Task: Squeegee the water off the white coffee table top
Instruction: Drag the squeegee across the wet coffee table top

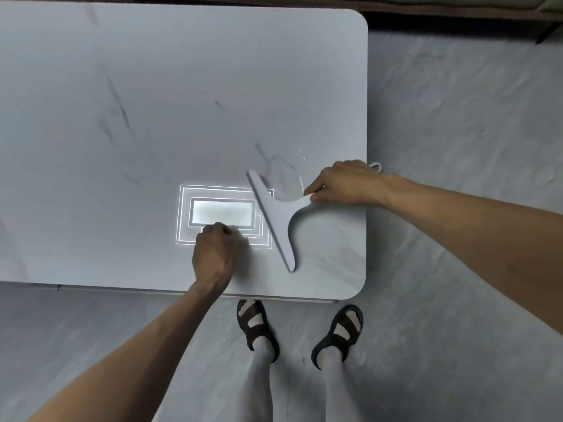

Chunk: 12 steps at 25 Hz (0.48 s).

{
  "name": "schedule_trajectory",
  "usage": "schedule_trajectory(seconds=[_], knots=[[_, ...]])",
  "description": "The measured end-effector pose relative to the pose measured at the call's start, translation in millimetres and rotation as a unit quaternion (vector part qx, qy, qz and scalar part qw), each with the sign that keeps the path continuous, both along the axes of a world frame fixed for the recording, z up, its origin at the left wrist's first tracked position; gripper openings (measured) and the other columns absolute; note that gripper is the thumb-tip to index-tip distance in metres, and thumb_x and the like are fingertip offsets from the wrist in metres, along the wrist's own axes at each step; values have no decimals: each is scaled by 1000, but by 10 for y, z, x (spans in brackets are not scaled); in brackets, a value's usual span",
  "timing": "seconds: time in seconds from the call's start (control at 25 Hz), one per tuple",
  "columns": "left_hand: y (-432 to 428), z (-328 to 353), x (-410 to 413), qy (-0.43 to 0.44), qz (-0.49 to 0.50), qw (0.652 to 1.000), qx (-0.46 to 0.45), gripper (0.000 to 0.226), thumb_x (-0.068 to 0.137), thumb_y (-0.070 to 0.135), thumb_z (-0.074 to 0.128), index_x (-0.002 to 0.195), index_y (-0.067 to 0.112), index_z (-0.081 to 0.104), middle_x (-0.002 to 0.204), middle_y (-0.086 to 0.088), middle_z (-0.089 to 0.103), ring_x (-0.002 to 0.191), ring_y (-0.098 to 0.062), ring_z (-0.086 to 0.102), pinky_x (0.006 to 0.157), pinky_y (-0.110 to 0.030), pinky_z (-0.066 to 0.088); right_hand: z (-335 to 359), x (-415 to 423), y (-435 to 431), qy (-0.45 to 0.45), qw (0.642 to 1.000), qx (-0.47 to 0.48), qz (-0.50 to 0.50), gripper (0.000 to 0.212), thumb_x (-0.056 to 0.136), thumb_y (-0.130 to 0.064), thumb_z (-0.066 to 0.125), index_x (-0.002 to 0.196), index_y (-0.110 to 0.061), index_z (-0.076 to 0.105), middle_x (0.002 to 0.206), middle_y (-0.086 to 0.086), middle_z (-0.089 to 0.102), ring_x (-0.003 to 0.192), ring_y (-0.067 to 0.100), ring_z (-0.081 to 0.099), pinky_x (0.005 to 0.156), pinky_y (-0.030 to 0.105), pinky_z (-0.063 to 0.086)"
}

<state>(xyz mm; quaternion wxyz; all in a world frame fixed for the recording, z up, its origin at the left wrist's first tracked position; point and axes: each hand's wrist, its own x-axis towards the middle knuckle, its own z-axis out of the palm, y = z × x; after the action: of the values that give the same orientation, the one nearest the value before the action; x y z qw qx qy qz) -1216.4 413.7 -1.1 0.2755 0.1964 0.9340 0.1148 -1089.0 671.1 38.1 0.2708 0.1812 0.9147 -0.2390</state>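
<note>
The grey floor (pixel 457 117) has a faint cloudy mottling, and on it stands the counter (pixel 152 86), a broad, glossy white slab with rounded corners and thin dark marble-like veins running diagonally across it. A bright reflection (pixel 222 213) of a rectangular lamp, ringed by nested outlines, shines on the polished surface near the front edge.

Both bare forearms reach in from below. The right one comes across from the right side, over the counter's edge, and the left one rises from the lower left.

The squeegee (pixel 277 214) lies on the counter near its front right corner. It is a smooth, pale, T-shaped piece of plastic, with its long straight blade set diagonally and a flared neck narrowing to a slim handle that points right. The right hand (pixel 344 184) grips that handle at the counter's right edge, fingers curled round it and the thumb tip pressed on its near side.

The left hand (pixel 214 254) rests on the counter just left of the blade, balled into a fist, knuckles down, with nothing visible in it.

Behind the blade sits what looks like a thin film of water (pixel 285 175), its outline only faintly visible.

A small loop (pixel 376 166) juts out beyond the right hand. Dark strapped sandals (pixel 253 324) over pale socks stand at the counter's front edge.
</note>
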Motion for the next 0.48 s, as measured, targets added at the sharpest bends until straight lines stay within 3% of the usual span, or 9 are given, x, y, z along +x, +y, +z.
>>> schedule_trajectory(seconds=[0.08, 0.16, 0.24, 0.36, 0.4, 0.48], knots=[[220, -26, 106, 15, -68, 997, 18, 33, 90, 17, 54, 120, 3, 55, 121, -17, 57, 112, -33, 55, 93, -40, 46, 1, 124, 288, 4, 997, 16, -72, 31, 87, -53, 50, 117, -53, 60, 122, -14, 65, 114, 20, 57, 80, 32, 39], [401, -92, 194, 62, -140, 988, -14, 49, 85, 16, 56, 128, -4, 46, 125, -26, 49, 116, -40, 49, 96, -46, 42, -13, 261, 500, 17, 988, 28, -153, 32, 87, -54, 51, 117, -51, 61, 124, -13, 65, 115, 20, 57, 83, 32, 41], [573, -150, 267, 20, -166, 983, -80, 76, 81, 24, 63, 143, -3, 29, 141, -30, 35, 128, -46, 38, 105, -49, 35, -23, 420, 646, 28, 978, 31, -205, 31, 88, -54, 51, 116, -49, 62, 120, -14, 66, 107, 20, 61, 79, 30, 43], [761, -246, 337, -19, -187, 974, -129, 80, 85, 29, 51, 148, -5, 16, 148, -34, 23, 132, -56, 27, 110, -54, 30, 8, 685, 809, 15, 968, 36, -249, 26, 89, -53, 50, 110, -51, 64, 83, -14, 71, 70, 16, 62, 58, 28, 39], [801, -272, 348, -25, -206, 967, -146, 77, 89, 32, 46, 148, -7, 16, 149, -35, 20, 134, -59, 21, 112, -55, 27, 22, 774, 865, 10, 963, 38, -266, 24, 89, -53, 50, 108, -51, 65, 72, -12, 67, 65, 16, 61, 55, 28, 38], [833, -263, 332, -56, -221, 961, -160, 78, 93, 38, 45, 149, -6, 13, 152, -38, 13, 139, -60, 10, 115, -56, 23, 42, 946, 972, 2, 954, 48, -296, 26, 88, -53, 52, 110, -50, 65, 69, -11, 62, 68, 20, 61, 58, 29, 38]])
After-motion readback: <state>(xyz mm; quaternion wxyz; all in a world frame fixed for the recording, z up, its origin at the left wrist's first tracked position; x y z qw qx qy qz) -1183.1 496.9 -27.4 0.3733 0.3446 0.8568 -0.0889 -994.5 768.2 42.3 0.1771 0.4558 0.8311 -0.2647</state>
